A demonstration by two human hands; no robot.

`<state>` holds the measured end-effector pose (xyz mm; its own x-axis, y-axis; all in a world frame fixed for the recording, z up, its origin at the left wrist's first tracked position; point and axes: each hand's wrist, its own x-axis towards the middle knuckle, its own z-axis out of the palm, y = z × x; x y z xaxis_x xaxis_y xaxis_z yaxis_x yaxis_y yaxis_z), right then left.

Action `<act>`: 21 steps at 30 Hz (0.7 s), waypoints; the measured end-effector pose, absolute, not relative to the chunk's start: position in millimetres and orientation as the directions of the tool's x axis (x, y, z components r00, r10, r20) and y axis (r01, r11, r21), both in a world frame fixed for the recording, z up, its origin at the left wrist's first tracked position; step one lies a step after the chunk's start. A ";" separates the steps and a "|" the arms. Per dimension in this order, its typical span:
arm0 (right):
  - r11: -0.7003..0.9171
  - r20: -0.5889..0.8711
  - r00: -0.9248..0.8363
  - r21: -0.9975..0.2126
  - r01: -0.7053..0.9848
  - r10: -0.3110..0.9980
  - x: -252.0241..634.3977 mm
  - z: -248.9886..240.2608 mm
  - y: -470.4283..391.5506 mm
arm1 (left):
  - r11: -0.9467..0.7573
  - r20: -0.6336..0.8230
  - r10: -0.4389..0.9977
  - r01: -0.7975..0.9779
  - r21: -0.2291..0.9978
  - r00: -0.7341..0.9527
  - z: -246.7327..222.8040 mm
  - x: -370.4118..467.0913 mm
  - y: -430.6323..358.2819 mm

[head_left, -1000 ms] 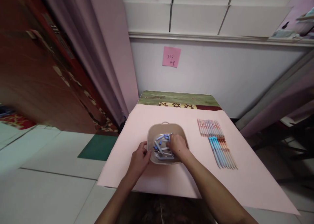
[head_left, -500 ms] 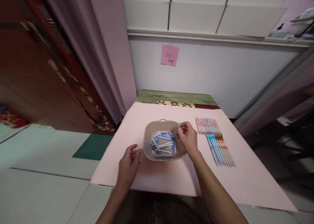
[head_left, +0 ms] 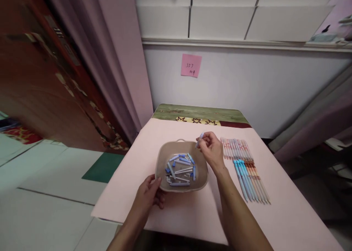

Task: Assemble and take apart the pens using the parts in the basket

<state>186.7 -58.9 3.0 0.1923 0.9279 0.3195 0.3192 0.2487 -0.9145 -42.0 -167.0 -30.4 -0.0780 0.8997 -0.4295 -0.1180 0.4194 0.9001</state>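
light-blue pen piece (head_left: 200, 139) in right hand (head_left: 211, 150), above basket (head_left: 182, 167)

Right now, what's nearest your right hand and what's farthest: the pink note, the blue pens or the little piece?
From the right hand:
1. Little piece, in its fingers.
2. Blue pens, on the table's right.
3. Pink note, up on the wall.
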 end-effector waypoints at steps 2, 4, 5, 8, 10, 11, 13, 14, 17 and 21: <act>0.259 0.322 0.156 -0.909 0.328 0.934 189.0 9.0 -46.8 | 0.438 -0.458 0.885 -0.188 0.879 -0.084 -27.9 -33.5 -162.2; 0.258 0.315 0.114 -0.899 0.353 0.942 192.8 12.3 -35.6 | 0.430 -0.458 0.884 -0.221 0.876 -0.097 -26.0 -25.4 -154.6; 0.255 0.306 0.090 -0.894 0.368 0.948 195.4 12.9 -30.8 | 0.423 -0.453 0.885 -0.228 0.877 -0.104 -25.5 -21.4 -149.6; 0.242 0.274 0.029 -0.888 0.392 0.961 205.6 11.0 -21.0 | 0.407 -0.442 0.887 -0.225 0.885 -0.134 -25.5 -9.6 -132.2; 0.227 0.257 0.019 -0.884 0.408 0.966 214.2 7.8 -17.7 | 0.399 -0.433 0.889 -0.209 0.893 -0.151 -26.6 -3.0 -121.6; 0.220 0.251 0.021 -0.880 0.421 0.968 218.8 6.1 -16.6 | 0.394 -0.426 0.891 -0.198 0.897 -0.155 -27.4 -0.6 -117.6; 0.206 0.245 0.030 -0.868 0.452 0.969 227.5 3.1 -15.1 | 0.392 -0.416 0.896 -0.166 0.905 -0.156 -28.9 1.2 -113.2; 0.201 0.245 0.035 -0.863 0.464 0.969 231.2 2.1 -14.5 | 0.394 -0.413 0.896 -0.139 0.909 -0.165 -29.2 0.4 -112.7; 0.191 0.241 0.049 -0.862 0.469 0.969 237.5 0.1 -13.3 | 0.317 -0.287 0.903 0.045 0.947 -0.321 -25.4 -7.5 -113.1; 0.194 0.244 0.034 -0.840 0.507 0.969 234.3 -2.9 -12.2 | 0.018 0.256 0.888 0.587 0.809 -0.381 -7.7 -10.0 -98.2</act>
